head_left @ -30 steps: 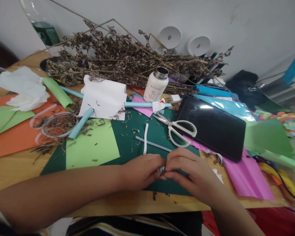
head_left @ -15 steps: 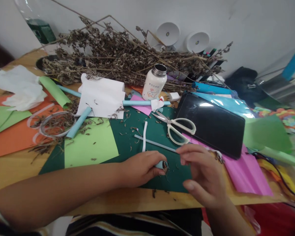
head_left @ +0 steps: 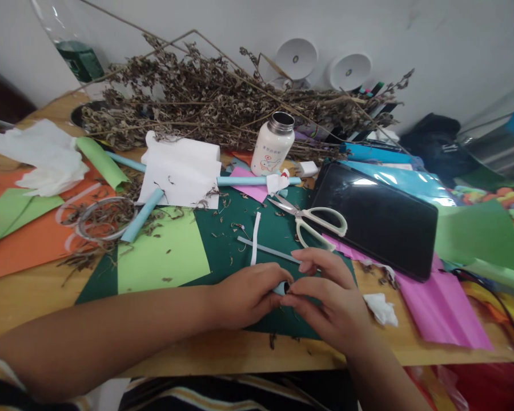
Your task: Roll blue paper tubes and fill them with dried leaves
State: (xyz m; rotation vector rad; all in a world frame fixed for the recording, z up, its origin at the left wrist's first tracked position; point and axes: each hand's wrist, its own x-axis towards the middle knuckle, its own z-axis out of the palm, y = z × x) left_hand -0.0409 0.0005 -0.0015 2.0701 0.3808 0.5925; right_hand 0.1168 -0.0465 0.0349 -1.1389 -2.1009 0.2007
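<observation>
My left hand [head_left: 248, 294] is closed around a small light-blue paper roll [head_left: 280, 287], whose open end peeks out between the fingers. My right hand [head_left: 325, 297] meets it from the right, its fingertips pinched together at the roll's end. What the right fingers hold is too small to make out. Both hands rest over the dark green paper sheet [head_left: 231, 240] near the table's front edge. A thin grey strip [head_left: 268, 250] and a white strip [head_left: 254, 238] lie just beyond the hands.
White-handled scissors [head_left: 310, 220] lie behind the right hand, beside a black tablet [head_left: 377, 220]. A white bottle [head_left: 274, 145], dried branches [head_left: 214, 103], light-green paper [head_left: 163, 251], orange paper [head_left: 29, 240], pink paper [head_left: 437, 302], a crumpled white scrap [head_left: 381, 308] and tape rolls [head_left: 100, 220] crowd the table.
My right hand pulled away to the right half a second ago, and has now come back to the roll's end. The left hand kept its hold on the blue roll.
</observation>
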